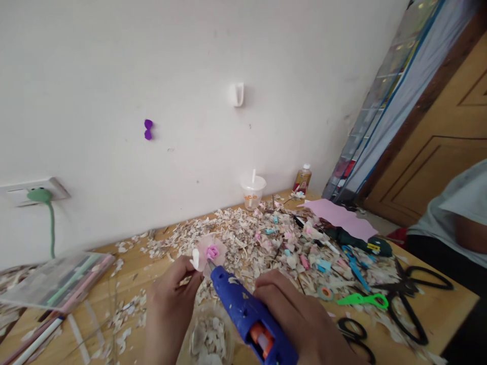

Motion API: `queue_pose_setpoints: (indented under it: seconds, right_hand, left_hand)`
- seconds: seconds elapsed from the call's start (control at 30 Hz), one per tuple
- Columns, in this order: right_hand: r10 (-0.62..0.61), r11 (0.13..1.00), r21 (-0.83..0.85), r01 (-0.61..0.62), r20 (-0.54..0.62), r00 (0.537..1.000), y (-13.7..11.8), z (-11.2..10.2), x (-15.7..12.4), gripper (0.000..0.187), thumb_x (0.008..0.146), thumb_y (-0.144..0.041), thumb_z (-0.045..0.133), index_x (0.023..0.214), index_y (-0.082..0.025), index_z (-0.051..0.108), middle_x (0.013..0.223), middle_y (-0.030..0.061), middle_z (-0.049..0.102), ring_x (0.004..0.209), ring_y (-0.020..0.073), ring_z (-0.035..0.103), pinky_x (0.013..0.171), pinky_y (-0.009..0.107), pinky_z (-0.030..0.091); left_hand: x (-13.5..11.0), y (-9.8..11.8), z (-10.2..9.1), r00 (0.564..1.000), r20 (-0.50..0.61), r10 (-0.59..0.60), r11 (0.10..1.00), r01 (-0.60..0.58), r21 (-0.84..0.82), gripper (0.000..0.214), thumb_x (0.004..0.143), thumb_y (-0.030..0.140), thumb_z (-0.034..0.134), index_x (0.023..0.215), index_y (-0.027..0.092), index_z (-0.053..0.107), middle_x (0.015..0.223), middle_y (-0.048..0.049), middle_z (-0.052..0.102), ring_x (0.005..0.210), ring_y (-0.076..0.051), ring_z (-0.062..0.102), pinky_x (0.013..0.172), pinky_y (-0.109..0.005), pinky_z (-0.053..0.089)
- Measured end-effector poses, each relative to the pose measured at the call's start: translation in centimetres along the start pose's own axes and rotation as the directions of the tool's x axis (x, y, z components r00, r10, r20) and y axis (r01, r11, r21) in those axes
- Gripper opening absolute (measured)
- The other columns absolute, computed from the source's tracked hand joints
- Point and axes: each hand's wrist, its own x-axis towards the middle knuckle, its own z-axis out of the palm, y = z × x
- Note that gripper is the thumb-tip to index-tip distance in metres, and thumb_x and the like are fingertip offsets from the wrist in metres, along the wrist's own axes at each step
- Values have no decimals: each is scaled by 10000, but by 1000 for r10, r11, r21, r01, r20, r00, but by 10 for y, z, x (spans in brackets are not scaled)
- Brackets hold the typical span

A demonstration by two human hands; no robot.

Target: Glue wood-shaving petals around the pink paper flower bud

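My left hand (169, 309) pinches a small pale pink flower (211, 251) with a brighter pink centre, together with a white petal at its fingertips. My right hand (304, 319) is wrapped round a blue glue gun (247, 314) with an orange trigger. The gun's nozzle touches the flower just below its centre. Both hands hover low over a wooden table (449, 309) covered in pale paper scraps (243, 233).
Several scissors lie at the right: black (414, 299), green-handled (363, 300), blue-handled (352, 261). A pink sheet (338, 215), a plastic cup (252, 191) and a glue bottle (303, 179) stand near the wall. A clear pen case (57, 279) lies left. Another person's sleeve (462, 213) shows at right.
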Motion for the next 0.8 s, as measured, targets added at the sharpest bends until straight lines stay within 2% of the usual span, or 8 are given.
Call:
queue_pose_setpoints:
  seconds: [0.07, 0.17, 0.23, 0.37, 0.47, 0.6, 0.73, 0.8]
  right_hand:
    - [6, 1000, 10, -6, 24, 1000, 0, -1, 1, 162, 876, -147, 421, 912, -237, 551, 858, 43, 647, 684, 180, 650, 543, 266, 526]
    - [-3, 1000, 27, 3, -4, 1000, -1, -3, 2, 157, 879, -164, 428, 918, -230, 565, 837, 47, 639, 665, 177, 633, 512, 255, 499]
    - [24, 999, 23, -25, 32, 999, -3, -5, 3, 166, 894, -161, 422, 900, -229, 573, 829, 47, 637, 650, 173, 630, 512, 254, 500]
    - [42, 999, 12, -43, 62, 997, -4, -7, 5, 193, 913, -162, 406, 852, -235, 574, 812, 46, 631, 621, 172, 630, 499, 259, 501]
    - [29, 999, -30, -27, 65, 997, -2, -4, 3, 162, 894, -148, 420, 884, -238, 554, 819, 37, 630, 637, 179, 644, 504, 269, 489]
    - [18, 999, -40, -18, 3, 1000, 1, 0, -2, 178, 817, -133, 440, 922, -257, 512, 825, 9, 604, 622, 176, 628, 485, 275, 440]
    - [26, 998, -64, -20, 87, 996, 0, -5, -4, 164, 832, -126, 485, 919, -265, 499, 852, 14, 629, 635, 172, 643, 500, 269, 467]
    - [13, 997, -80, -6, 89, 996, -1, -7, -4, 183, 829, -105, 499, 923, -262, 489, 886, 25, 652, 644, 169, 652, 522, 268, 489]
  left_hand:
    - [0, 2, 0, 1000, 0, 6, 1000, -6, 14, 208, 796, 323, 592, 621, 228, 653, 572, 36, 631, 540, -129, 627, 532, -165, 486]
    - [0, 3, 1, 999, -28, 31, 997, -29, 71, 243, 790, 329, 582, 573, 220, 573, 527, 40, 570, 509, -127, 596, 495, -168, 441]
    - [1, 3, 2, 998, -42, 49, 993, -44, 107, 264, 788, 324, 576, 552, 218, 524, 502, 45, 526, 484, -121, 567, 479, -173, 414]
    - [0, 1, 2, 996, -20, 83, 990, -80, 114, 223, 791, 303, 566, 585, 218, 555, 525, 44, 553, 490, -120, 575, 489, -181, 409]
    - [-2, -3, 2, 994, -16, 108, 987, -106, 121, 228, 813, 295, 561, 599, 217, 564, 532, 44, 556, 497, -116, 562, 505, -185, 409]
    - [-4, -5, 2, 993, -10, 114, 988, -112, 111, 224, 829, 289, 568, 617, 218, 592, 545, 46, 576, 499, -112, 567, 505, -182, 411]
    - [-2, -2, 1, 996, -5, 90, 993, -89, 74, 223, 833, 297, 582, 633, 226, 649, 567, 40, 622, 519, -119, 610, 498, -172, 429]
    - [-1, -1, 1, 997, -5, 72, 996, -71, 59, 233, 834, 307, 587, 625, 225, 650, 568, 36, 626, 526, -123, 619, 497, -169, 437]
